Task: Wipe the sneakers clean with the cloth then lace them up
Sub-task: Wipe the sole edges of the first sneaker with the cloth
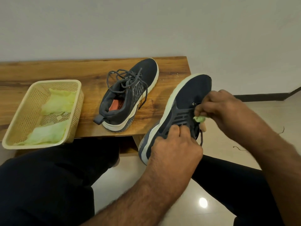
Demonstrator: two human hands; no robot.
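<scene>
A dark navy sneaker (184, 101) with a pale sole is held off the right end of the wooden bench, toe pointing away. My left hand (175, 147) grips its side near the heel. My right hand (221, 108) is closed over the eyelet area, pinching a small green cloth (199, 119); a dark lace end (201, 137) hangs below it. The second sneaker (128, 97), same colour with an orange insole and loose laces, lies on the bench untouched.
A cream perforated basket (24, 121) holding more green cloths (47, 134) sits at the bench's (91, 74) left front. My dark-trousered knees fill the foreground. Glossy tiled floor (228, 137) lies to the right, a white wall behind.
</scene>
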